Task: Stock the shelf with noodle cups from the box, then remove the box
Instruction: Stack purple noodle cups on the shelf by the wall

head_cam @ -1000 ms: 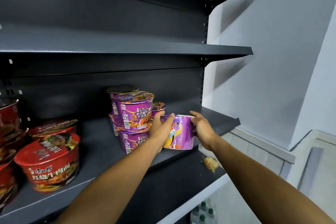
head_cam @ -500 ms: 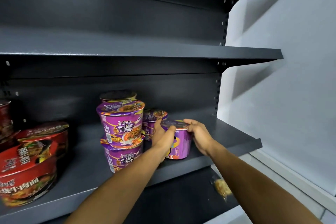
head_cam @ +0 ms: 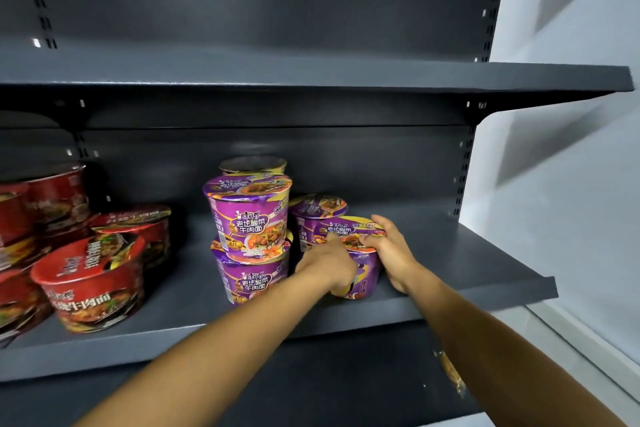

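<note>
A purple noodle cup [head_cam: 360, 265] stands upright on the dark grey shelf [head_cam: 467, 274], held from both sides. My left hand [head_cam: 329, 262] wraps its left side and my right hand [head_cam: 391, 253] grips its rim and right side. Just left of it is a stack of two purple cups [head_cam: 251, 239], with more purple cups [head_cam: 317, 215] behind. The box is not in view.
Several red noodle cups [head_cam: 93, 284] crowd the left of the same shelf, some tilted. An upper shelf [head_cam: 381, 74] hangs overhead. Bare shelf surface lies right of the held cup up to the white wall [head_cam: 561, 184]. A lower shelf [head_cam: 346, 385] carries a small yellowish scrap [head_cam: 452, 373].
The purple cup went from tilted in the air to upright on the shelf, beside the purple stack. Both hands stayed on it. The view has moved closer and to the left.
</note>
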